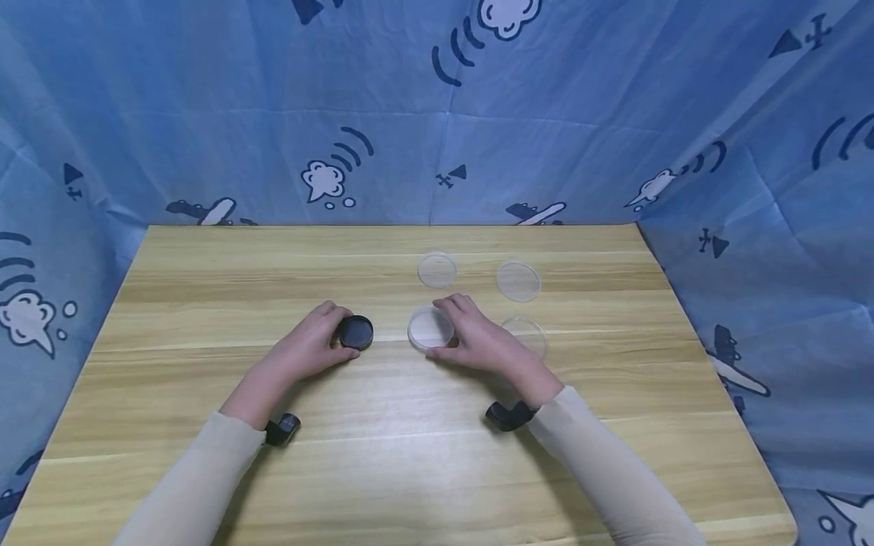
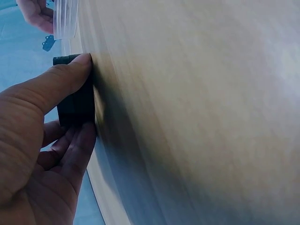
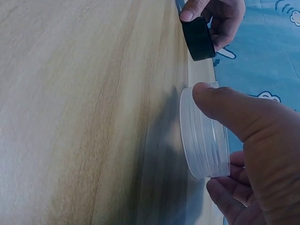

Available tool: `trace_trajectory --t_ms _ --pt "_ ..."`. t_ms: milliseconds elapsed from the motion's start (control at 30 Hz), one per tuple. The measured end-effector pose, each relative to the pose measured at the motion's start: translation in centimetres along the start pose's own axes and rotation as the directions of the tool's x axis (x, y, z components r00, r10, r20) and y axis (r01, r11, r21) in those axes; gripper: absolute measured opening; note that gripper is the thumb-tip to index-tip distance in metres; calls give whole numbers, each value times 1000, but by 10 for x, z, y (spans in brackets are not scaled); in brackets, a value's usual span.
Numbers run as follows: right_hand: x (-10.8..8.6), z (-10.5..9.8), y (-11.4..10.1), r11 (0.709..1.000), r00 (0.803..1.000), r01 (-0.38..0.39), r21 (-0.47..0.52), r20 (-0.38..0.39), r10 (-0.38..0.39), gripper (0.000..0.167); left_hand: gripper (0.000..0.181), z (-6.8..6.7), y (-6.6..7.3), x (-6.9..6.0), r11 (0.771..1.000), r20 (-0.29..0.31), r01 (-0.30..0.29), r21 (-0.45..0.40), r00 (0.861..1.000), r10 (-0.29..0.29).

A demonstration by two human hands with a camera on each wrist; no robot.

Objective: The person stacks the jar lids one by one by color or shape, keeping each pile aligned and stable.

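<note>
My left hand (image 1: pixel 309 343) pinches a small round black container (image 1: pixel 356 334) between thumb and fingers, left of the table's middle. Its top looks recessed within a raised rim; the left wrist view shows its plain black side (image 2: pixel 75 105) low over the wood. A short gap to the right, my right hand (image 1: pixel 483 339) grips a clear round dish (image 1: pixel 430 329) by its edges. Ridges ring the side of this clear dish (image 3: pixel 204 136) in the right wrist view, and I cannot tell whether it is one piece or stacked layers. Both objects are close to the tabletop.
Behind the right hand lie two thin clear discs, a left one (image 1: pixel 437 270) and a right one (image 1: pixel 518 281). Another clear disc (image 1: pixel 529 331) is partly covered by the right forearm. The wooden table (image 1: pixel 382 462) is bordered by blue printed cloth (image 1: pixel 389 91) at the back and sides.
</note>
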State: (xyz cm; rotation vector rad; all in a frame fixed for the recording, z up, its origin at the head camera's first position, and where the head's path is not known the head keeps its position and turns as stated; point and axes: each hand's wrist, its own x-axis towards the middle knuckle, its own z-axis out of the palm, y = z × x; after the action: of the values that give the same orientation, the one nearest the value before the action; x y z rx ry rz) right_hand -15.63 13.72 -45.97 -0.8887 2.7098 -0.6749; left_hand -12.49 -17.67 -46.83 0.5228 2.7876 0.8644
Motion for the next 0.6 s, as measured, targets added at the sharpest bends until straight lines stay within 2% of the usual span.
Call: trace_trajectory --t_ms 233,333,467,600 --pt "1 -2 3 999 999 -37 35 4 36 98 54 0 0 0 1000 -5 -5 -2 1000 5" --pt "4 -6 10 997 999 -37 74 -19 39 88 54 0 0 0 1000 -9 -9 -5 1000 9" --pt "14 -16 23 993 994 -48 111 -92 58 68 54 -1 0 0 1000 -10 -9 -13 1000 9" --pt "31 -27 37 989 984 -98 108 -136 112 64 54 0 -2 0 1000 -8 -5 -22 1000 5"
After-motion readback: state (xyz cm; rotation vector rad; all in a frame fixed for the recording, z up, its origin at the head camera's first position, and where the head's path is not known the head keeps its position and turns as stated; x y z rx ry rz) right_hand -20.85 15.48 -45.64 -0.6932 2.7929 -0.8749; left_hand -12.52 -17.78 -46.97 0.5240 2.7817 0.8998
